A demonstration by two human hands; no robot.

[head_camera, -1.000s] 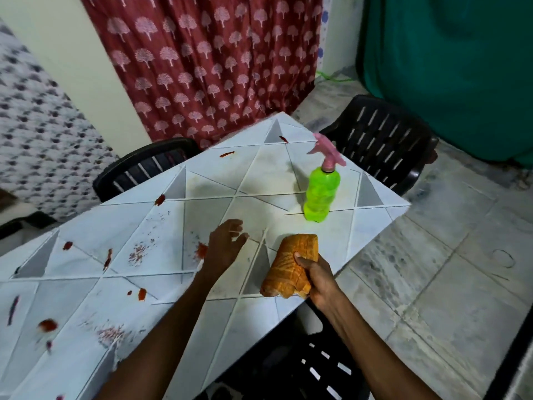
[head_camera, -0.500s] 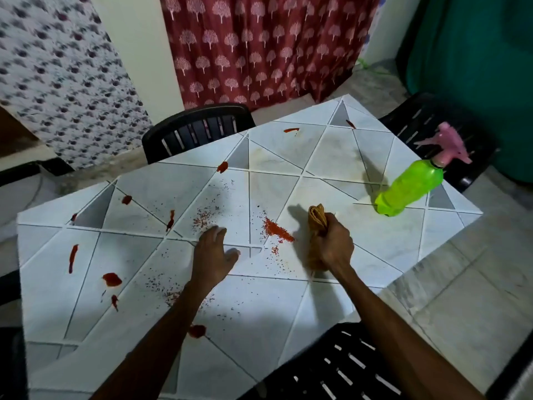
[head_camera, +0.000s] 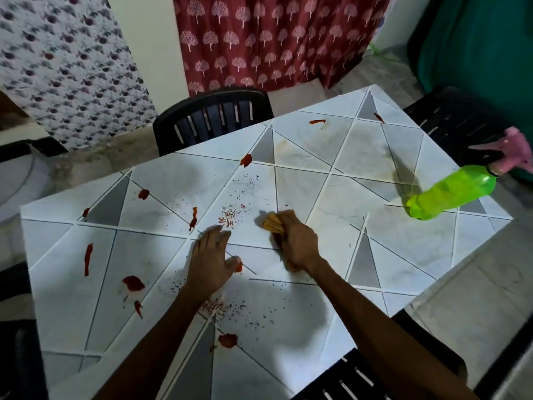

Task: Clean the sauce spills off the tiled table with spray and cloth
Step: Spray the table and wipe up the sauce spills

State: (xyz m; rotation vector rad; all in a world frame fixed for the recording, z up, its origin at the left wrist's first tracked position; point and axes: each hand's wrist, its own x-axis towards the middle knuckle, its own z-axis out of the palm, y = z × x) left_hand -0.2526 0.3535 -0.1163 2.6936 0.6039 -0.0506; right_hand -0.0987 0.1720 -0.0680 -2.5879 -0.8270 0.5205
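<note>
My right hand [head_camera: 298, 242] is closed in a tight grip around a bunched orange cloth [head_camera: 273, 223], pressing it flat on the counter [head_camera: 389, 243]. The cloth's long axis runs under my palm from near my wrist toward the far left, and its crumpled, ribbed end pokes out past my knuckles, pointing away from me. My left hand [head_camera: 212, 259] lies just beside it, not touching the cloth, palm down with fingers loosely spread and holding nothing.

The counter is glossy pale marble-look tile cut into triangles, with grey triangular insets and thin dark grout lines. Between my hands and just beyond them is a fine red speckled smear [head_camera: 229, 216]. Thicker red sauce spots [head_camera: 133, 283] dot the left half, with a long streak [head_camera: 88, 258] near the left edge, a blob [head_camera: 227, 340] close to my left forearm and small marks [head_camera: 317, 121] at the far side.

Well off to the right, near the counter's edge, stands a translucent green plastic spray bottle [head_camera: 452, 192] with a pink trigger head [head_camera: 513, 151]; in this wide view it appears to lean right, nozzle pointing left. Black slatted plastic chairs [head_camera: 213, 118] sit at the far side, the right and below me. Behind hangs a dark red curtain [head_camera: 274, 39] printed with pale trees.
</note>
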